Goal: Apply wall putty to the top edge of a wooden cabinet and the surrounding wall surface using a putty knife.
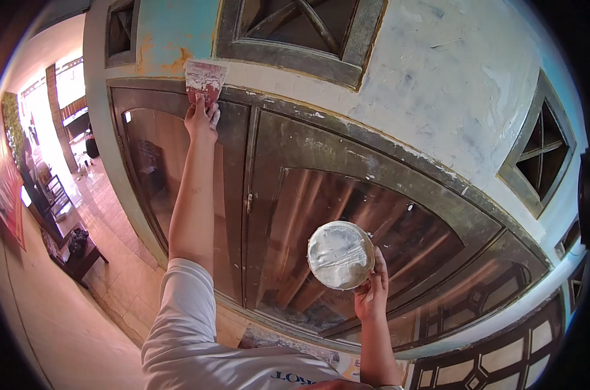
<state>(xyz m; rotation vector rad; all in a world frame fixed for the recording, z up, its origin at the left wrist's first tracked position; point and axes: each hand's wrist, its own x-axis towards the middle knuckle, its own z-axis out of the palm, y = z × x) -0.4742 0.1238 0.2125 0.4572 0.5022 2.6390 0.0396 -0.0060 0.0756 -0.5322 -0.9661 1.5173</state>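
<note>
My left hand (pixel 202 119) reaches up along the window frame with its fingers closed on a flat, wide red putty scraper (pixel 206 77). White paste smears the scraper's blade, which lies against the wall strip just above the dark wooden frame (pixel 178 94). Some white also marks the fingers. Lower and to the right, my right hand (pixel 372 286) grips the side of a round tub (pixel 340 255) filled with white putty. The putty's surface is uneven, with ridges across it. Whether the blade is pressing or only touching, I cannot tell.
Glass panes (pixel 366 214) in the wooden frame stand behind the tub. Small vents with crossed bars (pixel 541 144) break up the wall (pixel 438 58), patched white over turquoise. To the left, a tiled floor (pixel 122 260) leads past a dark low table (pixel 80 257) and chair to a bright opening.
</note>
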